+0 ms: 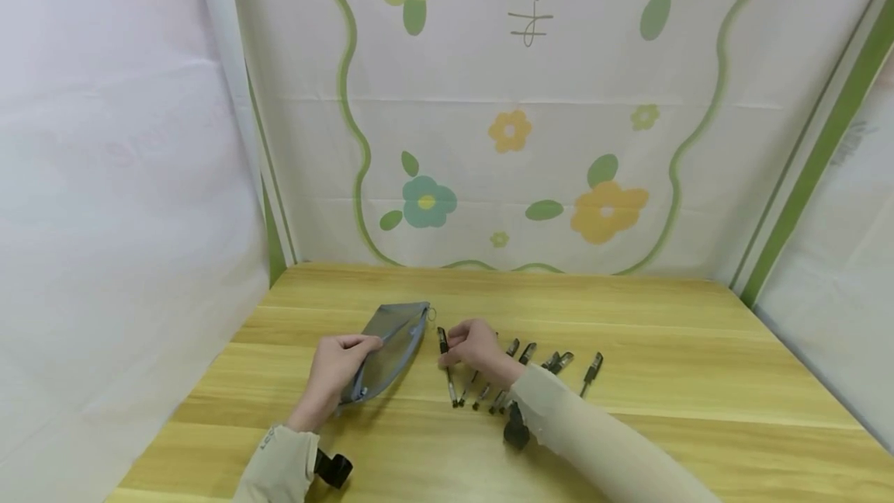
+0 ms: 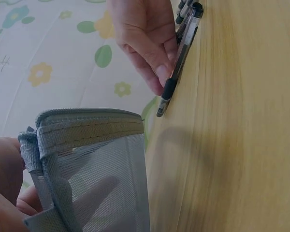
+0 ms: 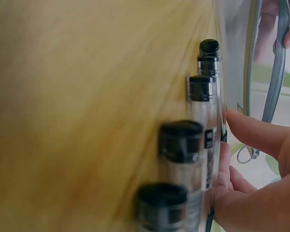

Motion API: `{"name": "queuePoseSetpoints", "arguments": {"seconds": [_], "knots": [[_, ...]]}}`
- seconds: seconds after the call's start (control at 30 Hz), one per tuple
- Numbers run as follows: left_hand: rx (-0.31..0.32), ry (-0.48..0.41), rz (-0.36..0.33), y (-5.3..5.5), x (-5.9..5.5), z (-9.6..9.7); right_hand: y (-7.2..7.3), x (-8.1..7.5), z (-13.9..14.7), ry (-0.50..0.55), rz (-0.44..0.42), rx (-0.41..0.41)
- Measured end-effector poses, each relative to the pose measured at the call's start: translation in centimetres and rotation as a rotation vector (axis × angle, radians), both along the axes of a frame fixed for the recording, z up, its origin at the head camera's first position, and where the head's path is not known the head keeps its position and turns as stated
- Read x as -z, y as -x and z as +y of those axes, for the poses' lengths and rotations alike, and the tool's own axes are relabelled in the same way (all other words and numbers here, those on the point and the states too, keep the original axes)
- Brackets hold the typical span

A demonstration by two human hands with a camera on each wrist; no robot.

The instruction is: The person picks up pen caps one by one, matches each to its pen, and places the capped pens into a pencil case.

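My left hand [image 1: 337, 369] pinches the edge of a grey mesh zip pouch [image 1: 401, 359], which stands tilted with its blue-trimmed zip side facing right. A small metal ring shows at its far corner. Just to the right of the pouch, my right hand [image 1: 478, 349] reaches down to the leftmost pen [image 2: 182, 58], a clear-barrelled one with black ends. Thumb and fingers are curled in at this pen, the thumb tip right against its barrel in the left wrist view. Other pens [image 3: 181, 140] lie in a row under and beside my right hand, partly hidden by it.
One pen [image 1: 592, 372] lies apart at the right end of the row. All rest on a wood-grain table [image 1: 684, 402]. Behind it hangs a white cloth [image 1: 447, 130] with printed flowers, and more cloth closes both sides. A dark camera mount [image 1: 517, 431] sits under the right wrist.
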State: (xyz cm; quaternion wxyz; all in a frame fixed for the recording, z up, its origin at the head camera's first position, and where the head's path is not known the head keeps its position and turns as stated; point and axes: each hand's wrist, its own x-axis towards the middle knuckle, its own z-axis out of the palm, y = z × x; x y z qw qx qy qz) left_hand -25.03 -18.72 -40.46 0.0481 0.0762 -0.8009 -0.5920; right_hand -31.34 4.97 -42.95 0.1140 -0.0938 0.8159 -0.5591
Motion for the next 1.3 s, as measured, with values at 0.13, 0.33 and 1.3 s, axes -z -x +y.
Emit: {"name": "queuePoseSetpoints", "arguments": {"seconds": [0.13, 0.33, 1.3], "knots": [[0.0, -0.007, -0.002, -0.06, -0.02, 0.0, 0.02, -0.06, 0.12, -0.002, -0.001, 0.003], [0.011, -0.013, 0.005, -0.28, -0.14, 0.04, 0.26, 0.05, 0.08, -0.067, 0.054, 0.007], [0.009, -0.013, -0.002, -0.25, -0.04, -0.1, 0.54, -0.39, 0.76, 0.056, -0.001, -0.149]]}}
